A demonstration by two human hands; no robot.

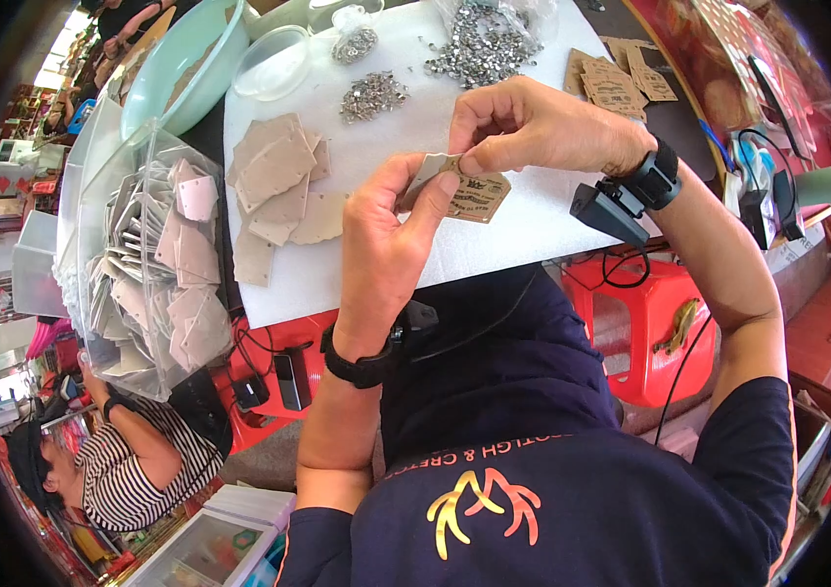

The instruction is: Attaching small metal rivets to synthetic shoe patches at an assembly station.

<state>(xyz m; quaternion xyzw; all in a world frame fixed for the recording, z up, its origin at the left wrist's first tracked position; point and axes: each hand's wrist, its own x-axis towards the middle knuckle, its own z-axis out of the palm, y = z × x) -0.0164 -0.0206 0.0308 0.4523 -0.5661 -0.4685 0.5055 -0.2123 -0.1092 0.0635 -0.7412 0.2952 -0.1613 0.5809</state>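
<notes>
Two bare hands hold one angular card of brown cardboard with dark print (486,198), near the centre of the frame. The left hand (386,230) pinches it, with the thumb pressed flat on its face. The thumb and forefinger of the right hand (523,127) are brought together at its upper edge; whether a small part sits between them, I cannot tell. Below is a smooth white sheet (523,256). To the left lies an overlapping pile of flat grey-beige cardboard pieces (276,176), with angled edges. At the upper centre, a loose heap of small shiny metallic pieces (373,96) looks rough and glittering.
</notes>
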